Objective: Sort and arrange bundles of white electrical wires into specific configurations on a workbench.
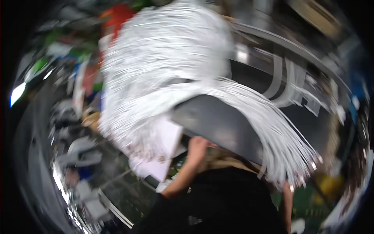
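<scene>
White cable bundle (163, 66) drapes over dark panel (218, 124); left hand (196, 150) under panel edge.

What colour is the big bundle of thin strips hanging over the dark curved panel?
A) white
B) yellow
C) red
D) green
A: the big bundle of thin strips is white, draping over both sides of the dark grey curved panel, with the person's left hand reaching up under the panel's lower edge; the picture is blurred, so finer detail cannot be told.
</scene>
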Demonstrator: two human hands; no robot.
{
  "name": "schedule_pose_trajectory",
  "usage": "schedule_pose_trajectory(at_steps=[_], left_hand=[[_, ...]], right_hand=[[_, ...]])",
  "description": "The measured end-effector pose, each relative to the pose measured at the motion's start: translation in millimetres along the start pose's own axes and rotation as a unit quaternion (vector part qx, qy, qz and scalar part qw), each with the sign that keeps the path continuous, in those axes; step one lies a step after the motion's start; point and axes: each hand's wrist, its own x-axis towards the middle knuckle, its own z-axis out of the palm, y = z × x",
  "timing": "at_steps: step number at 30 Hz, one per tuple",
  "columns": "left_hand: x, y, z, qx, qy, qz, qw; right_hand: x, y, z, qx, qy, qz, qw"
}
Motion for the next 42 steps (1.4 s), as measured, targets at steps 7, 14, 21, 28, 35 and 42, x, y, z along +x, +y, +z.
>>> schedule_pose_trajectory(at_steps=[7,14,21,28,35,42], left_hand=[[-7.6,18.5,4.6,-0.282,0.012,-0.108,0.953],[-4.2,24.0,12.7,-0.284,-0.005,-0.097,0.954],[-23.3,28.7,37.6,-0.122,0.005,-0.056,0.991],[-40.7,137.6,54.5,0.083,-0.092,0.455,0.882],[5.3,223.9,167.7,0.339,-0.222,0.602,0.688],[87.1,244.6,67.0,0.452,-0.181,0.506,0.712]], right_hand=[[-21.8,-62.6,-10.2,-0.114,0.036,-0.133,0.984],[-35.3,-94.8,-58.5,-0.087,0.205,-0.016,0.975],[-134.2,-191.3,-124.3,0.166,0.095,-0.259,0.947],[-239.8,-264.4,-256.0,0.350,0.138,-0.421,0.826],[-165.5,-428.7,-276.1,-0.152,0.518,-0.501,0.676],[-246.2,-280.1,-237.9,0.269,0.543,-0.449,0.656]])
